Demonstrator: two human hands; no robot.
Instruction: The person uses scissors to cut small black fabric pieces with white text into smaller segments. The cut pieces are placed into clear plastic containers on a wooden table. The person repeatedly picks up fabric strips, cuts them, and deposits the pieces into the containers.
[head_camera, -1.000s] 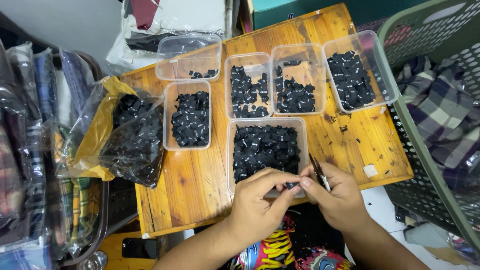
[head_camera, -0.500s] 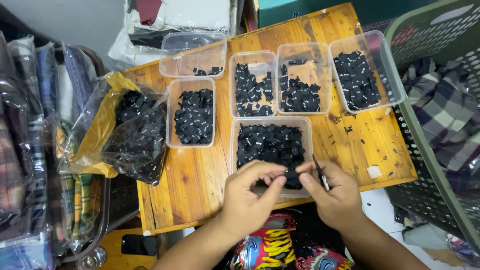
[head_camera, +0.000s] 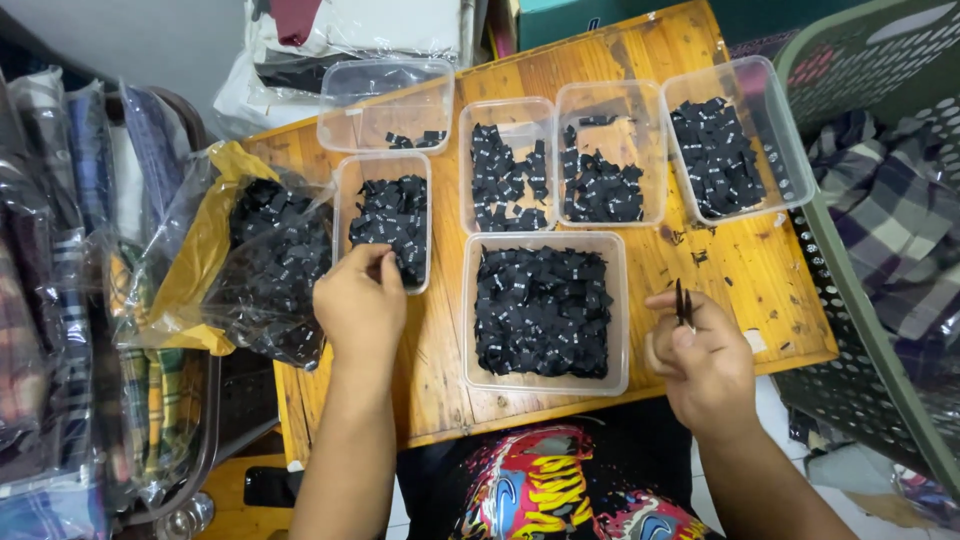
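My left hand (head_camera: 360, 303) reaches into a small clear tub (head_camera: 345, 215) of black fabric labels, fingers curled down onto them; whether it holds one I cannot tell. My right hand (head_camera: 700, 355) hovers right of the big clear tub (head_camera: 545, 385) of black labels and pinches a small dark snipping tool (head_camera: 682, 300), blades pointing up. Both rest over a wooden table (head_camera: 440, 360).
Three more clear tubs (head_camera: 508, 110) (head_camera: 610, 95) (head_camera: 775, 140) of black labels line the back, plus a nearly empty one (head_camera: 380, 85). A plastic bag (head_camera: 265, 265) of labels lies at left. A green laundry basket (head_camera: 880, 300) stands at right, bagged clothes at left.
My hands, together over the big tub's near edge before, have parted: the left went left to the small tub, the right moved right with the tool.
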